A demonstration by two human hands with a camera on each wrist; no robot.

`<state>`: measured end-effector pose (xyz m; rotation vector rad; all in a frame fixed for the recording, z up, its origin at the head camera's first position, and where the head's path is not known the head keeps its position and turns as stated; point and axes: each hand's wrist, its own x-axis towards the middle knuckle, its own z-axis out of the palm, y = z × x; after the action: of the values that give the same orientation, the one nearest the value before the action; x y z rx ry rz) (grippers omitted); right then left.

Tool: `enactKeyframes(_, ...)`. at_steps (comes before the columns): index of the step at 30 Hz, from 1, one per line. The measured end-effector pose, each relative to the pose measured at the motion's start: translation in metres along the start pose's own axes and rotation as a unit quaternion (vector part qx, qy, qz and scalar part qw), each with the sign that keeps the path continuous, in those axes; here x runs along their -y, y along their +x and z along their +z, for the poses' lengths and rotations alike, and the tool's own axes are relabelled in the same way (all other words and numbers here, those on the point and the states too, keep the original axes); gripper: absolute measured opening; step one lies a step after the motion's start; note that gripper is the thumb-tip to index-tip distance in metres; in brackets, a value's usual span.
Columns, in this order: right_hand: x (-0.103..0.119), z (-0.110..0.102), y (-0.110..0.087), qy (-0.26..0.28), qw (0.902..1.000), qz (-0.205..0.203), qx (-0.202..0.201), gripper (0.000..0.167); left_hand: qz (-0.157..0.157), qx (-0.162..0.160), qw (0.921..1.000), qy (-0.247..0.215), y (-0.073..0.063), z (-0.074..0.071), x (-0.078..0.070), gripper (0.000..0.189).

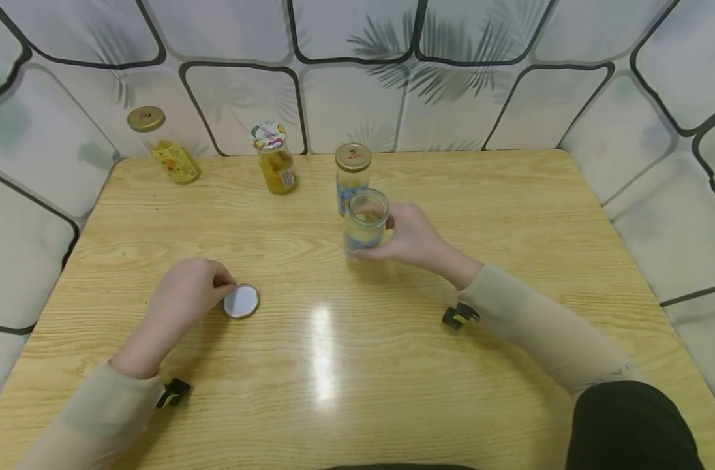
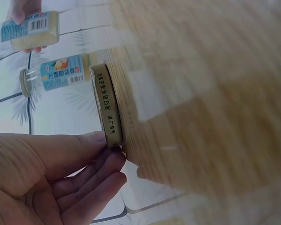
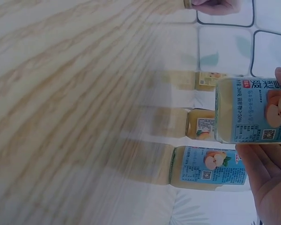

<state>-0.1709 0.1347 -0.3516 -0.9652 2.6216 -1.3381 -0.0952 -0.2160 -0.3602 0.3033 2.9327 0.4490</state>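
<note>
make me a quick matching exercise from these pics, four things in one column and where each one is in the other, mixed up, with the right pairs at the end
Things
1. lid
2. open jar
3. yellow-label jar
4. patterned-lid jar

Places
A. second jar from the left in the head view
B. gripped by the right hand
C. leftmost jar in the head view
D. pinched by the left hand

Right pairs: 1-D, 2-B, 3-C, 4-A
</note>
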Motion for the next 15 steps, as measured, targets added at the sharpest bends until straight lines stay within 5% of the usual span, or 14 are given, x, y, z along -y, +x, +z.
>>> enactKeyframes(15,0.008,0.004,0.018,-0.011,0.9999,0.007,-0.008,0.06,-0.017,-0.003,0.9996,-0.024,0.006,-0.003,0.003,0.01)
